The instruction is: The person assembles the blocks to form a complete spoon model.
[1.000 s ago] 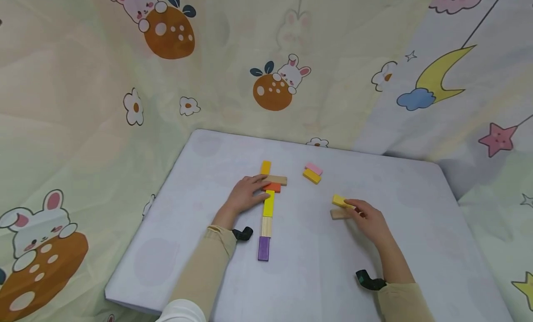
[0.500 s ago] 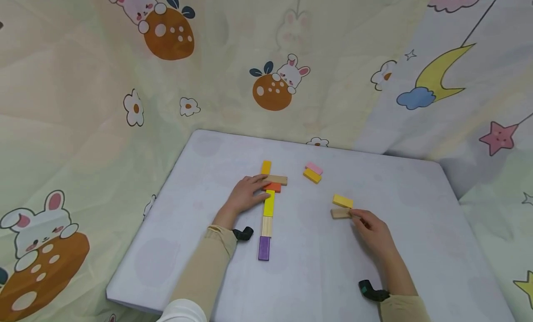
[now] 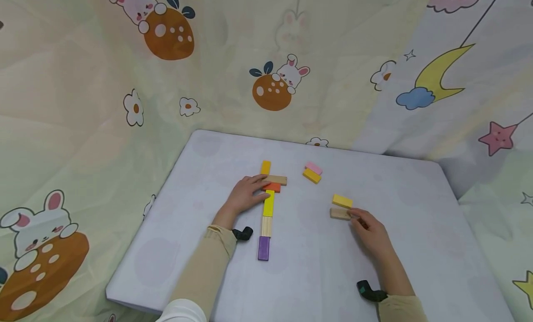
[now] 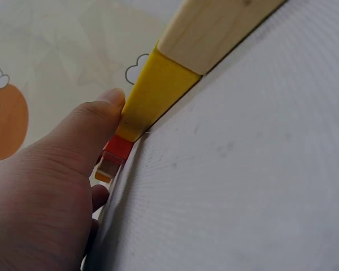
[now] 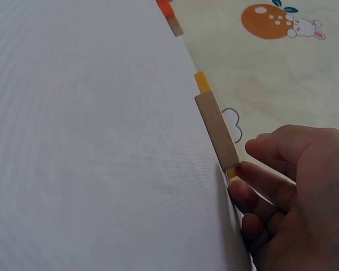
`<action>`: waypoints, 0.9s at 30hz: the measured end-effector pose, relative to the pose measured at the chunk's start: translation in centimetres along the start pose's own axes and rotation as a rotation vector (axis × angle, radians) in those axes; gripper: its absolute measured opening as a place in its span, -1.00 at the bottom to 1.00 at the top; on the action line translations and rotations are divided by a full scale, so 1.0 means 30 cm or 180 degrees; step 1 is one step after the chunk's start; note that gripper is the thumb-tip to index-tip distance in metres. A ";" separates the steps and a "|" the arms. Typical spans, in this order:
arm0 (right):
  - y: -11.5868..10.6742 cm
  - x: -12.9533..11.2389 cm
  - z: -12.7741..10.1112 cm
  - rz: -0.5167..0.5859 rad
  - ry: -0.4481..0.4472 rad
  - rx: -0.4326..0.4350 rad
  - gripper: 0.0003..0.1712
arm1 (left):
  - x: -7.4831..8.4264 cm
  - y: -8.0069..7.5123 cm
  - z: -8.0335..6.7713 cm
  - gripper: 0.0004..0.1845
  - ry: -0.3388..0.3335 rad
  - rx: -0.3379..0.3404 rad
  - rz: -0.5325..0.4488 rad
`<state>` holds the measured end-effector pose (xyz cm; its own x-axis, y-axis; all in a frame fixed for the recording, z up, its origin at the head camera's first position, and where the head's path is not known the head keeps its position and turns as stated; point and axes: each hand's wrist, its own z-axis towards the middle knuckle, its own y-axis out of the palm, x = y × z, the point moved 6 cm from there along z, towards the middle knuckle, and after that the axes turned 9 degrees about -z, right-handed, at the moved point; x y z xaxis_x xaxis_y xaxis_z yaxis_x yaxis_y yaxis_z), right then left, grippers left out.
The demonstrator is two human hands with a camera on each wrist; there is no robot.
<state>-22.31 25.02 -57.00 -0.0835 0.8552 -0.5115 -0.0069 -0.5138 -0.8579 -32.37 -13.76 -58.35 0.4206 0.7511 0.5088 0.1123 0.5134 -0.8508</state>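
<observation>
In the head view, my left hand (image 3: 241, 195) lies with extended fingers at a row of wooden blocks. Its fingertips touch a brown block (image 3: 278, 179) and an orange-red block (image 3: 272, 188), and its thumb lies along a yellow block (image 3: 268, 204), also seen in the left wrist view (image 4: 158, 93). A pale wood block (image 3: 266, 226) and a purple block (image 3: 263, 248) continue the row toward me. On the right, my right hand (image 3: 372, 232) touches the end of a tan block (image 3: 339, 214) with a fingertip; its thumb stands apart from that block (image 5: 217, 130).
A yellow block (image 3: 342, 201) lies just beyond the tan one. Farther back, a pink block (image 3: 314, 167) and an amber block (image 3: 312, 176) lie side by side. Another amber block (image 3: 266, 167) tops the row. All rest on a white-covered table (image 3: 308, 275) against a printed cloth backdrop.
My right hand has let go of the yellow block and shifted slightly toward me, to the end of the tan block. The left hand has stayed in place.
</observation>
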 end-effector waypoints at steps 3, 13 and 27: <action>0.003 -0.004 0.000 0.0037 -0.0053 0.0014 -0.61 | -0.002 0.003 0.001 -0.43 -0.0013 -0.0010 0.0012; 0.015 -0.035 -0.011 -0.0019 0.0026 -0.0078 -0.64 | -0.002 0.007 0.003 -0.44 -0.0031 -0.0019 -0.0003; 0.046 -0.079 -0.007 -0.0060 -0.0533 -0.0342 -0.55 | 0.005 -0.002 -0.002 -0.45 -0.0001 0.0021 -0.0013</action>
<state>-21.91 22.31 -56.97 -0.2489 0.8368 -0.4877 0.0956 -0.4798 -0.8721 -32.26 -13.70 -58.23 0.4199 0.7491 0.5124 0.1082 0.5192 -0.8478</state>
